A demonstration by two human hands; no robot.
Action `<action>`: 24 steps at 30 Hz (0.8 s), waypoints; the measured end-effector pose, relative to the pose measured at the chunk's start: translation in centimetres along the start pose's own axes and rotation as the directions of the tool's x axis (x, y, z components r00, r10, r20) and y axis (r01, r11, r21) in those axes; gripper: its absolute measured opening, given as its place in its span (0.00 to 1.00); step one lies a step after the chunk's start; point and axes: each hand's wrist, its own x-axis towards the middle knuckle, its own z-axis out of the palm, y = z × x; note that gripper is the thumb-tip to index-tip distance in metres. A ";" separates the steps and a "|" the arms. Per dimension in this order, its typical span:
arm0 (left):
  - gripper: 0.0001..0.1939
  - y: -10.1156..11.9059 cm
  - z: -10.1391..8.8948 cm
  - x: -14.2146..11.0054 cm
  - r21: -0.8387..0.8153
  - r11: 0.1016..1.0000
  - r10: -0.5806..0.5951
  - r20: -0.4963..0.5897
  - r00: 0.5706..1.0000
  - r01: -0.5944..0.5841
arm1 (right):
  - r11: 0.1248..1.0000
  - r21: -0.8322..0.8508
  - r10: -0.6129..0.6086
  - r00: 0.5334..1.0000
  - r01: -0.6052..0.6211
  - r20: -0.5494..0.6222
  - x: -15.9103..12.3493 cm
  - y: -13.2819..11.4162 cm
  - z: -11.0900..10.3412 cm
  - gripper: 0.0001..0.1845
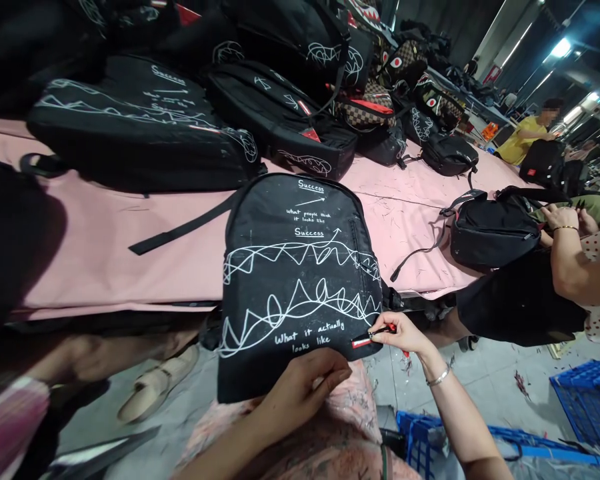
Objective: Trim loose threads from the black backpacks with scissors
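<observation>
A black backpack [300, 267] with white scribbled lines and "Success" lettering leans upright against the table edge, its lower end at my lap. My right hand [397, 333] is closed around a small red-and-black tool, which looks like thread snips [391, 328], at the bag's lower right corner. Just beside those fingertips is a red-and-white label [361, 343] on the bag front. My left hand [320, 377] lies over the bag's lower front, fingers curled and thumb against them; anything between them is hidden.
A pink-covered table [180, 260] bears more black backpacks [145, 127] and checkered bags [367, 110]. At right, a co-worker's hands [563, 217] handle another black backpack [495, 227]. Blue crates [587, 400] stand on the floor. Another person's sandalled foot [157, 387] is at left.
</observation>
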 end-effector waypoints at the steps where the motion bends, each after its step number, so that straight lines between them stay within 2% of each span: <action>1: 0.14 0.0 0.0 0.0 -0.005 1.000 0.001 0.002 1.000 -0.001 | 1.000 0.007 -0.009 1.000 0.009 -0.004 0.0 0.0 0.2 0.13; 4: 0.12 -0.2 -0.3 -0.2 -0.053 0.999 0.009 0.012 1.000 -0.008 | 0.998 0.053 -0.035 0.998 0.037 -0.054 0.0 -0.1 0.6 0.12; 6: 0.10 -0.3 -0.6 -0.4 -0.098 0.995 0.000 -0.001 1.000 0.000 | 0.999 0.028 -0.043 0.995 0.046 -0.093 0.0 -0.1 0.7 0.11; 8: 0.13 -0.4 -1.1 -0.5 -0.157 0.987 -0.023 -0.028 0.999 0.018 | 0.998 -0.024 -0.057 0.994 0.055 -0.091 0.2 -0.2 0.9 0.10; 10: 0.12 -0.6 -1.3 -0.4 -0.231 0.972 -0.059 -0.043 0.997 0.048 | 0.997 -0.002 -0.078 0.990 0.079 -0.117 0.5 -0.7 1.3 0.10; 13: 0.17 -1.0 -0.8 0.7 -0.300 0.949 -0.141 -0.120 0.983 0.099 | 0.982 0.123 -0.096 0.934 0.146 -0.344 1.4 -2.2 2.8 0.11; 15: 0.21 -1.6 -0.2 2.1 -0.338 0.935 -0.183 -0.210 0.961 0.104 | 0.980 0.078 -0.135 0.895 0.185 -0.426 2.1 -3.8 4.5 0.10; 16: 0.23 -1.9 0.0 3.0 -0.365 0.925 -0.206 -0.239 0.949 0.109 | 0.980 0.017 -0.175 0.896 0.199 -0.408 2.5 -4.6 5.3 0.11; 18: 0.27 -2.4 -0.3 4.9 -0.418 0.899 -0.261 -0.282 0.923 0.126 | 0.966 -0.118 -0.254 0.923 0.229 -0.287 3.3 -5.8 6.2 0.15; 20: 0.27 -2.9 -2.2 6.8 -0.454 0.883 -0.301 -0.343 0.890 0.123 | 0.932 -0.242 -0.318 0.928 0.269 -0.194 4.5 -6.3 6.0 0.18; 22: 0.27 -3.3 -5.7 8.7 -0.418 0.903 -0.301 -0.457 0.837 0.096 | 0.881 -0.387 -0.377 0.897 0.272 -0.229 6.2 -5.7 4.5 0.21; 24: 0.25 -3.9 -10.4 10.6 -0.244 0.960 -0.254 -0.560 0.789 0.136 | 0.827 -0.521 -0.412 0.857 0.210 -0.308 8.4 -4.4 2.4 0.22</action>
